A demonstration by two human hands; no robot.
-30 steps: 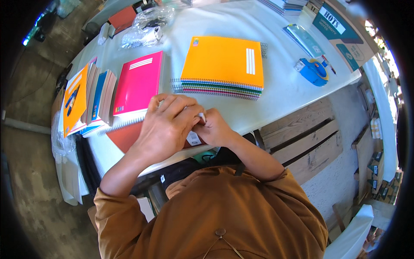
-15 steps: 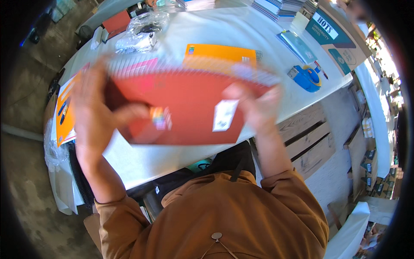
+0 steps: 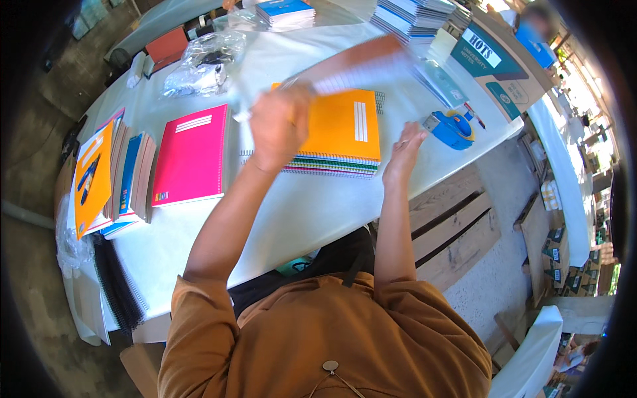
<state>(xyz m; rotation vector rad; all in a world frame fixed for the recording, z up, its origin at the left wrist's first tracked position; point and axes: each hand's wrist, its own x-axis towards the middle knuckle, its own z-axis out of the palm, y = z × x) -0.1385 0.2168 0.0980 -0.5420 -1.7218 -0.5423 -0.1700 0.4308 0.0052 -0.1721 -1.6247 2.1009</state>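
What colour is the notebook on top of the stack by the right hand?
Orange, with white stripes on its cover: the top notebook, seen in the head view.

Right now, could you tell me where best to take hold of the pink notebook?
Probably by its near right corner, from the right: the pink notebook lies flat and alone, bare table beside it, while books crowd its left edge.

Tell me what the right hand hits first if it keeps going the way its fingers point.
The right hand points up and slightly right across the white table; the blue tape dispenser looks like the first thing in line, though depth is unclear.
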